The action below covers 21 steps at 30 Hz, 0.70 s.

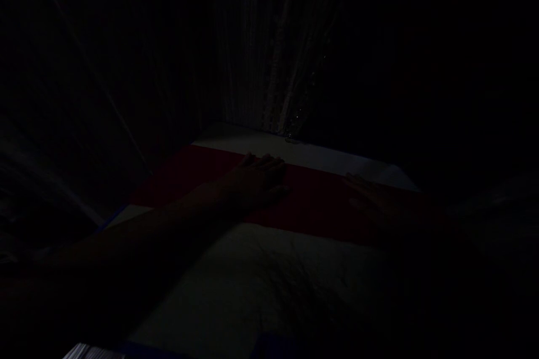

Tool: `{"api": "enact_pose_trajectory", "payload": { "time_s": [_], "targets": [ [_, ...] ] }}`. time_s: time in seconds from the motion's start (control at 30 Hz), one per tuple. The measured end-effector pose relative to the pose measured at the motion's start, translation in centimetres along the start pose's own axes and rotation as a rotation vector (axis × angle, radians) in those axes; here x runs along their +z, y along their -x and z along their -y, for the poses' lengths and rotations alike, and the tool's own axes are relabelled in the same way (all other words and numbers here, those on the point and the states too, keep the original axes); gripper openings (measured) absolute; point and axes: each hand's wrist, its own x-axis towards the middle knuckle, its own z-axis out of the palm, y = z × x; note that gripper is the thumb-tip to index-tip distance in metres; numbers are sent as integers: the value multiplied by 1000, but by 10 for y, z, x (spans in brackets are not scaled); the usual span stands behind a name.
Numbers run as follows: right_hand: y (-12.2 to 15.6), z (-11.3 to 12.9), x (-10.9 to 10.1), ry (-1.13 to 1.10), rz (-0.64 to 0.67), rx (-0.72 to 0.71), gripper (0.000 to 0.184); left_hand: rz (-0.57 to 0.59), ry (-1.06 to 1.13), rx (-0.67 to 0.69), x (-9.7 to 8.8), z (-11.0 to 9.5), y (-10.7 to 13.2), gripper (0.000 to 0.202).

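The picture is very dark. A red strip [314,202], apparently cloth, lies across a pale surface [202,286]. My left hand [256,179] rests on the strip near its middle, fingers stretched toward the far edge and thumb apart. Farther right, my right hand [370,196] reaches over the strip too, its fingers extended and its wrist fading into shadow. Neither hand shows anything held. Whether the red strip is fixed to the pale surface I cannot tell.
Beyond the far edge, pale threads or strands [273,78] hang down. A thin light line [96,78] slants at the left. Blue edging [113,217] borders the surface. A small striped object [92,351] shows at the bottom left. The right side is black.
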Motion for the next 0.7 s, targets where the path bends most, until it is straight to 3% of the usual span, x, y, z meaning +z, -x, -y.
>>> {"api": "enact_pose_trajectory", "payload": {
  "time_s": [0.27,0.5,0.7],
  "targets": [
    [-1,4,-4,-3,21,-7,63,31,49,-16,-11,-14,4,76],
    [-3,-1,-1,-6,31,16,64,84,21,5,-10,-18,3,90],
    [-1,-3,-4,-25,2,0,63,104,10,8,-13,-21,3,90]
  ]
}}
